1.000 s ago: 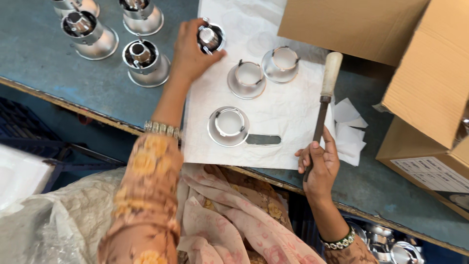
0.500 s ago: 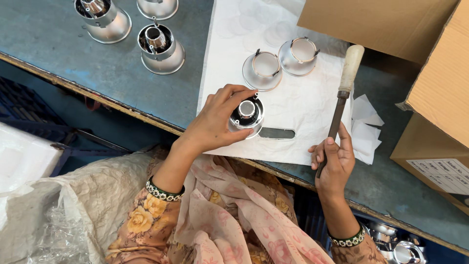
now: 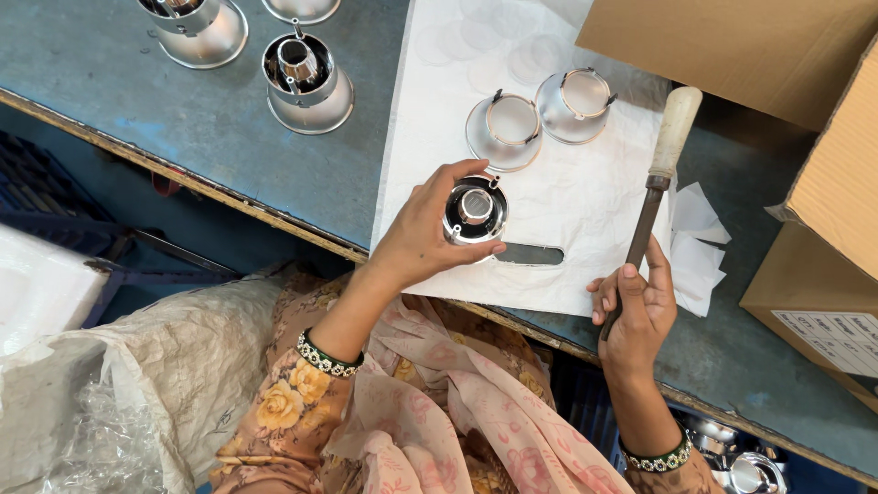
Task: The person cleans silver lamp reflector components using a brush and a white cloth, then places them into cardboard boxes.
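Now left hand grips reflector; right hand grips tool

Head view, single camera: worn on the person's head, facing steeply down over a blue workbench. Close range. Left hand near frame centre, right hand lower right; cardboard boxes beyond the right hand.

Blue-grey metal bench with a worn yellowed edge, white paper sheet spread on it, brown cardboard boxes at the right, clear plastic sacking lay below left, even light without hard shadows.
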